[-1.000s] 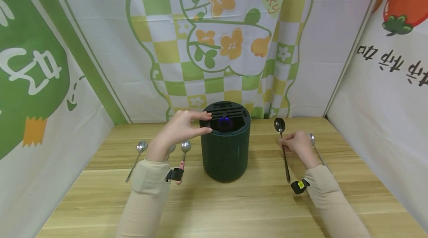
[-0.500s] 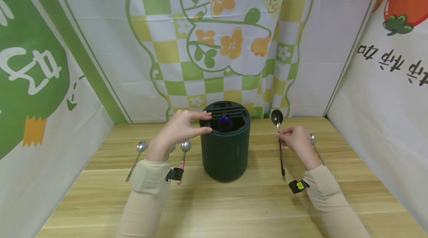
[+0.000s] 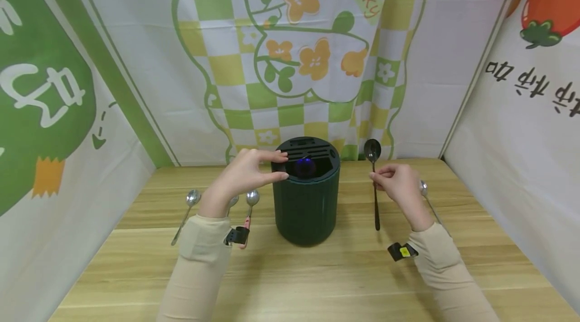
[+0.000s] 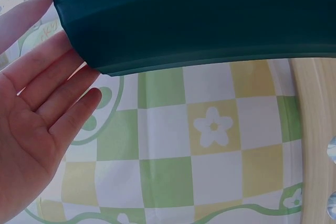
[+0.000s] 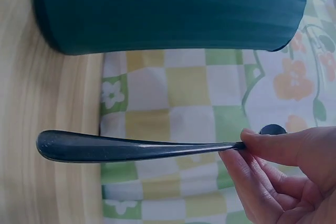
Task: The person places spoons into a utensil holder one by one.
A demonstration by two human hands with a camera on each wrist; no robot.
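The left hand reaches from the near left to the top of a dark green utensil holder, thumb and fingers parted in a loose C, their tips at its rim. The left wrist view shows the palm facing the camera, with the fingers long and almost straight.

The right hand is on the other side, wrist bent inward, thumb and fingertips pinching a dark, shiny spoon high on its handle, just below the bowl. The spoon stands roughly upright, bowl uppermost, to the right of the holder and apart from it. Its handle is slim at the pinch and widens to a smooth, rounded end.

The holder is a fluted cylinder with a slotted black top; blue-violet glints show in its large opening. Both sleeves are cream fabric, bunched at the cuff.

Silvery metal spoons lie on the pale, wood-grained table: one far left, one pink-handled, one partly hidden by the left wrist, and one beside the right hand. Behind hangs a green, yellow and white checked curtain.
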